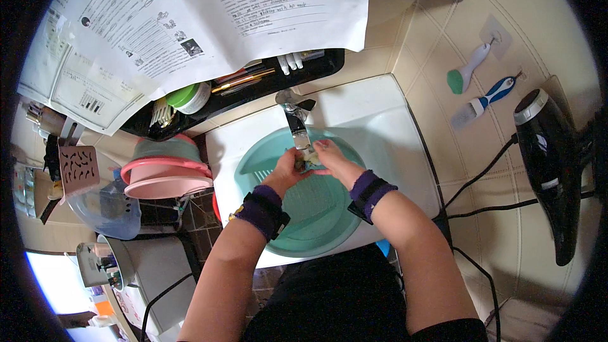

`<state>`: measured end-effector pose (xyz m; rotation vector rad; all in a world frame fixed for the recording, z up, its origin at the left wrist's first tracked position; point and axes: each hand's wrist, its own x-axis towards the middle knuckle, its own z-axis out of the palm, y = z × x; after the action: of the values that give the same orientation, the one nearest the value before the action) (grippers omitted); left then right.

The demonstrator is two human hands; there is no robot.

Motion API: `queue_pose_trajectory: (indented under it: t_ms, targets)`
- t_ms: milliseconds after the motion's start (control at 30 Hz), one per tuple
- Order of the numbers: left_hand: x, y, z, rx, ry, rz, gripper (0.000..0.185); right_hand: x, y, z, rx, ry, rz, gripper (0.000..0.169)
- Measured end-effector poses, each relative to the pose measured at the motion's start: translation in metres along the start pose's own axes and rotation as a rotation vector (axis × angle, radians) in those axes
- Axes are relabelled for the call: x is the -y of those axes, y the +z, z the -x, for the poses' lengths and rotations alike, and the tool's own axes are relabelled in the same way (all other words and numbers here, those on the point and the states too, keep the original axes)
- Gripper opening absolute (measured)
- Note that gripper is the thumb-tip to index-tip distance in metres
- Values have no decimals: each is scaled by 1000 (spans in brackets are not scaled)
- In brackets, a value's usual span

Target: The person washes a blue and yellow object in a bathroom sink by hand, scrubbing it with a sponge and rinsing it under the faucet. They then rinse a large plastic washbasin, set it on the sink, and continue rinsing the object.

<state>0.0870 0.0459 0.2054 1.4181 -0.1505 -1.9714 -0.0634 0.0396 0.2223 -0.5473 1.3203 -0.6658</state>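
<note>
My left hand (289,169) and my right hand (332,157) are together just under the spout of a chrome faucet (298,128). Between them they hold a small wet bundle (311,158), pale yellowish and blue, perhaps cloth; the fingers cover much of it. Below my hands a round teal plastic basin (313,237) with a ribbed washboard surface (308,199) rests in the white sink (384,126). Whether water is running from the spout is hard to tell.
Printed sheets (294,9) hang over a black shelf (327,64) above the faucet. Pink basins (166,185) are stacked left of the sink. A black hair dryer (546,175) with its cord and two handled brushes (468,71) hang on the right tiled wall.
</note>
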Motion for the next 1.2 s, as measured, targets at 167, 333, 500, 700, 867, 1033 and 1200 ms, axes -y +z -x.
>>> queue_pose_trajectory:
  t_ms: [167, 333, 500, 700, 867, 1033, 1200]
  targets:
    - [8, -22, -22, -70, 37, -114, 18, -2, -3, 2, 159, -20, 357, 33]
    - [-3, 4, 15, -186, 13, -187, 29, 9, -12, -7, 78, -16, 392, 36]
    - [-8, -3, 7, -126, -7, -154, 34, 8, -14, -9, 60, -12, 368, 51]
    - [10, -38, -35, 32, 261, -340, 27, 11, 8, 9, 37, 95, 318, 60]
    - [23, -30, -39, -10, 479, -583, 25, 7, 41, 50, 83, 80, 184, 57]
    - [25, -23, -33, -6, 507, -615, 25, 11, 37, 33, 5, 0, 273, 48]
    - [17, 4, -22, -48, 325, -268, 26, -35, 30, -32, -65, -100, 564, 47]
